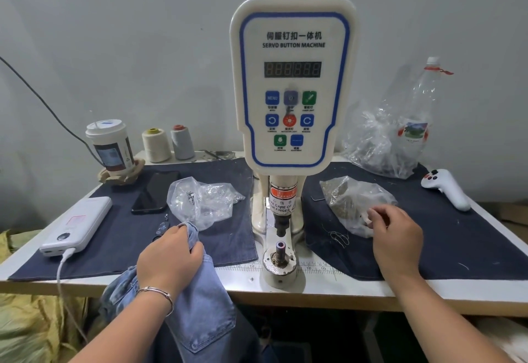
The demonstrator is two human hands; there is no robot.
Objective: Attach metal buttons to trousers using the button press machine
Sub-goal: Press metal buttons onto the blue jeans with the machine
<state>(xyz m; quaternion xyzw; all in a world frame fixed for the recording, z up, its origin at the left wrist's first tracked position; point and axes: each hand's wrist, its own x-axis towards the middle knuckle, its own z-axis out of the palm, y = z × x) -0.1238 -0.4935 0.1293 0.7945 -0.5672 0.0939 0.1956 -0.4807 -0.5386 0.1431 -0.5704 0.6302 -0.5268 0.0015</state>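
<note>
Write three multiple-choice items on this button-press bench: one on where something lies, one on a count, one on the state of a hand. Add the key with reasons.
1. Where does the black phone lie?
A. On the dark cloth, left of the button machine
B. Right of the machine, beside the white controller
C. On top of the power bank

2. How many thread cones stand by the wall?
A. One
B. Two
C. Four

3. What is the left hand doing?
A. Lying flat on the table
B. Pressing a panel button
C. Gripping the light blue jeans

Key:
1 A: the phone rests between the white power bank and a clear plastic bag, left of the button machine.
2 B: a cream cone and a grey cone stand together.
3 C: its fingers curl round a fold of the jeans.
</note>
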